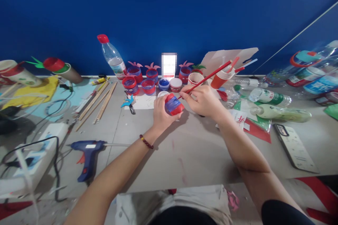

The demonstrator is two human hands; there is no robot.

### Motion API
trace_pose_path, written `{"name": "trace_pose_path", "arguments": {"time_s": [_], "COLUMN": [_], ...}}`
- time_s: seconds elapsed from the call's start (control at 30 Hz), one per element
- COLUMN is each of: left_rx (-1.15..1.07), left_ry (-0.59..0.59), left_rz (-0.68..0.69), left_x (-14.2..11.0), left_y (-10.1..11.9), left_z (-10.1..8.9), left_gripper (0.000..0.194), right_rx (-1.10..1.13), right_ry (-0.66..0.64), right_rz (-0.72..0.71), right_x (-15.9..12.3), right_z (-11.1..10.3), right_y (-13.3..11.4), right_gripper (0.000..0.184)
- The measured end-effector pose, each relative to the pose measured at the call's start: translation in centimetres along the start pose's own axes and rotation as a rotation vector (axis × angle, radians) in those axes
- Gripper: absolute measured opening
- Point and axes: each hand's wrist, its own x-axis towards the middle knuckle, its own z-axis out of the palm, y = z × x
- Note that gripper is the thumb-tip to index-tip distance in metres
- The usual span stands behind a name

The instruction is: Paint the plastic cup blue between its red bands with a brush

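My left hand (160, 115) is wrapped round a small cup (173, 104) painted in red and blue bands, tilted above the table. Pinched in the fingers of my right hand (202, 100) is a red-handled paintbrush (212, 75), its tip end at the cup's upper right side. Just beyond my hands stand an open jar of blue paint (164, 84) and a red jar with a pale top (175, 84). Further left are red and blue painted cups, one of them (130, 85) with an eye on it. A white paper cup (195, 78) sits behind my right hand.
At left lie a blue glue gun (88, 147), a white power strip (39, 158) with cables, and wooden sticks (105, 102). A clear bottle (112, 54) with a red cap leans behind. Plastic bottles (270, 96) and a phone (295, 147) lie at right.
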Motion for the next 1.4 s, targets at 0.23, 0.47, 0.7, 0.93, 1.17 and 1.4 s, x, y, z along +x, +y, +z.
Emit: {"name": "trace_pose_path", "arguments": {"time_s": [0.23, 0.47, 0.7, 0.93, 1.17, 1.4], "left_rx": [0.011, 0.026, -0.001, 0.000, -0.023, 0.002], "left_ry": [0.011, 0.004, 0.015, 0.005, 0.003, 0.013], "left_rz": [0.032, 0.043, 0.009, -0.022, -0.034, -0.022], "left_x": [-0.1, -0.1, 0.0, 0.0, 0.0, 0.1], "left_y": [-0.2, -0.5, -0.1, 0.1, 0.0, -0.2], "left_z": [0.2, 0.3, 0.1, -0.1, -0.1, 0.0], "left_gripper": [0.081, 0.083, 0.080, 0.081, 0.080, 0.079], "right_rx": [0.062, 0.175, 0.139, 0.109, -0.022, -0.046], "right_ry": [-0.020, 0.000, 0.034, 0.113, 0.115, 0.036], "right_rz": [-0.036, -0.067, 0.023, 0.055, 0.070, 0.049], "right_x": [-0.1, -0.1, 0.3, 0.3, 0.4, 0.1], "right_z": [-0.1, 0.1, -0.2, -0.4, 0.0, 0.2], "right_y": [-0.8, -0.6, -0.2, 1.3, 2.6, 1.1], "right_gripper": [0.024, 0.023, 0.028, 0.029, 0.025, 0.032]}}
